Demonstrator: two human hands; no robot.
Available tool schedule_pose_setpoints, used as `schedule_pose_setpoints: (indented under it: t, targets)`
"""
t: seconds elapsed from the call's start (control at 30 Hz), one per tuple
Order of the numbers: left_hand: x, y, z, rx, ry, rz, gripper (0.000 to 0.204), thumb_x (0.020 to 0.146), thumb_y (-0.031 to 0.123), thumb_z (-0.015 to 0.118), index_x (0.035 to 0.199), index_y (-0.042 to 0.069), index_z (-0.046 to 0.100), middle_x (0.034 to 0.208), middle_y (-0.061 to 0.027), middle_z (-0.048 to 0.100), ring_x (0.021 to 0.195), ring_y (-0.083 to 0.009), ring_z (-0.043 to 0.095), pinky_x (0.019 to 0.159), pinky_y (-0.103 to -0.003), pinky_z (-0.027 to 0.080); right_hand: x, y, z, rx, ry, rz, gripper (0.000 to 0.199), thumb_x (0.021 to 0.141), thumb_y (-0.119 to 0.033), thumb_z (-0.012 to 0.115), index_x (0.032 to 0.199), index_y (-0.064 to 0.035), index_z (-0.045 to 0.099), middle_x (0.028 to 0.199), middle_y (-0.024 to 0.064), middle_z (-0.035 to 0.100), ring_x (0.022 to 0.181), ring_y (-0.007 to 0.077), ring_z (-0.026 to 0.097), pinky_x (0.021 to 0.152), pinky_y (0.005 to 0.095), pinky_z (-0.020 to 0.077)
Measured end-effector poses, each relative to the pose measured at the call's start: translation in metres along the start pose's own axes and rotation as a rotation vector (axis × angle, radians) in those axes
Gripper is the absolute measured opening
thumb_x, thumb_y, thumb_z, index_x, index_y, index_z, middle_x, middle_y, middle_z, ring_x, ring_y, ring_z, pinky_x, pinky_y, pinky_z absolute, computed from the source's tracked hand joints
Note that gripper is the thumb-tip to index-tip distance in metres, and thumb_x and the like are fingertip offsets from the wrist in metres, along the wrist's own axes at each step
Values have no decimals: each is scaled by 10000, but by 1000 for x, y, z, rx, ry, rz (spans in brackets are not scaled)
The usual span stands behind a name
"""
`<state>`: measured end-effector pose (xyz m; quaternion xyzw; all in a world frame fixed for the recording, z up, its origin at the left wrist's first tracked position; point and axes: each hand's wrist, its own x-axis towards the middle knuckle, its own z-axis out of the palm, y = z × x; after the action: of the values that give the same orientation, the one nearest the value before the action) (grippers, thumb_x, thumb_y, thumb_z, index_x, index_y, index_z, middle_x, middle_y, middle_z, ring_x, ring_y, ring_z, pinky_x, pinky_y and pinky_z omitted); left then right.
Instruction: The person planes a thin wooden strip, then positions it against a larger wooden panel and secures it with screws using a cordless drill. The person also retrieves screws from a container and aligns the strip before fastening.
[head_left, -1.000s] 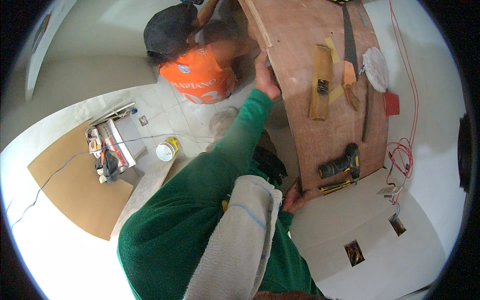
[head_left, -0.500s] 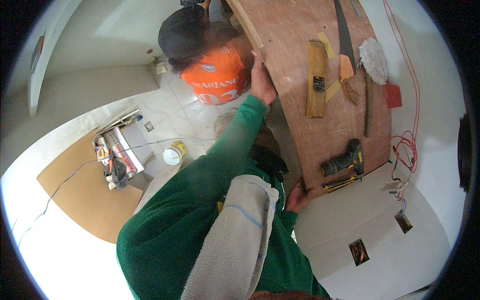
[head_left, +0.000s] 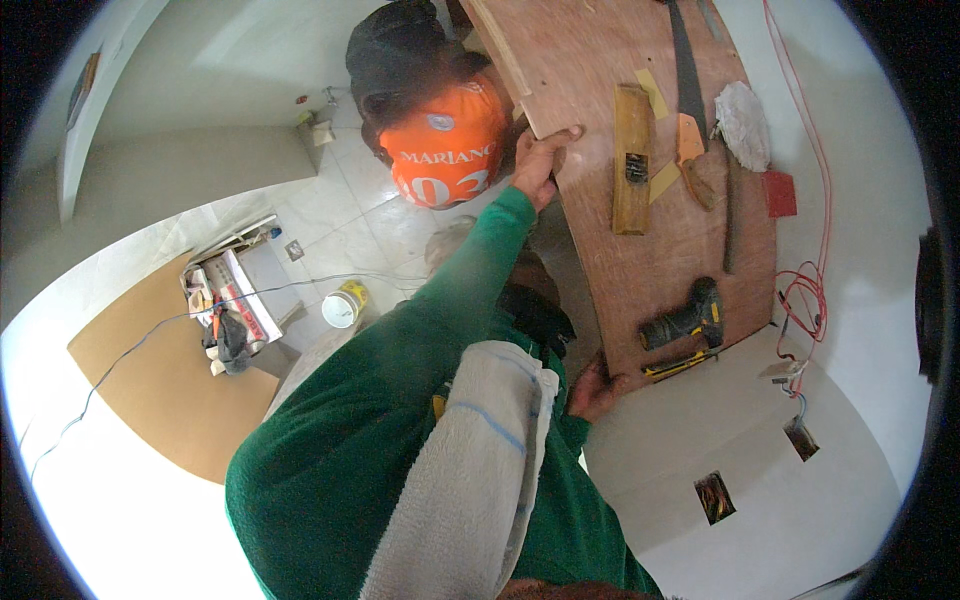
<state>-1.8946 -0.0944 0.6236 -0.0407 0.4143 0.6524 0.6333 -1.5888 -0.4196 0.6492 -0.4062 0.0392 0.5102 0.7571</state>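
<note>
My left hand [head_left: 538,167] grips the long edge of a brown plywood panel [head_left: 600,270], thumb resting on top and the other fingers hooked around the edge. Near the panel's closest corner, my right hand [head_left: 597,391] is closed on the edge, its fingers partly hidden beneath. On the panel lie a wooden hand plane [head_left: 631,160], a handsaw [head_left: 690,140] with an orange grip, a black and yellow cordless drill [head_left: 685,315] and a yellow and black utility knife [head_left: 680,365]. A dark thin stick [head_left: 730,220] is beside the saw.
A person in an orange shirt [head_left: 445,145] and black cap crouches by the panel's far left edge. A crumpled white bundle [head_left: 742,125] and a red block [head_left: 779,193] sit along its right edge. Red cable [head_left: 803,300] hangs on the wall. A bucket [head_left: 342,309] stands on the floor.
My left hand has turned from lying along the panel's edge to wrapping over it, a little lower. The person in orange has shifted right, closer to the panel.
</note>
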Motion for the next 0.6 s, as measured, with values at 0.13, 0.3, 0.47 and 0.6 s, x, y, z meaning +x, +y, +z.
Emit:
schedule_pose_setpoints:
  t: [0.13,0.3,0.47,0.6]
  targets:
    - [-4,5,1,-6,-35,-20,536,879,91,899,1343,-40,664,1228,-151,767,1122,-294,761,999,-471,630,8,13,-8,3,107,-72,888,900,-134,915,1652,2,461,1702,175,510,1566,367,477,1343,572,374]
    - [-3,3,-1,-11,-62,0,460,920,90,873,1320,-64,705,1259,-140,785,1108,-282,772,985,-454,638,25,58,7,340,48,238,735,1005,-129,809,1641,24,474,1680,208,527,1558,406,481,1354,568,363]
    - [10,-4,-8,86,-39,-8,441,914,82,878,1313,-20,719,1248,-128,787,1102,-270,772,964,-431,637,44,105,49,175,19,197,709,1030,-212,814,1617,33,498,1629,235,565,1536,430,500,1341,578,391]
    - [8,-1,-8,61,-49,14,474,903,117,897,1329,7,721,1258,-114,785,1120,-255,757,965,-417,620,45,105,67,189,103,266,591,1026,-208,822,1506,45,589,1566,236,617,1488,406,555,1323,561,421]
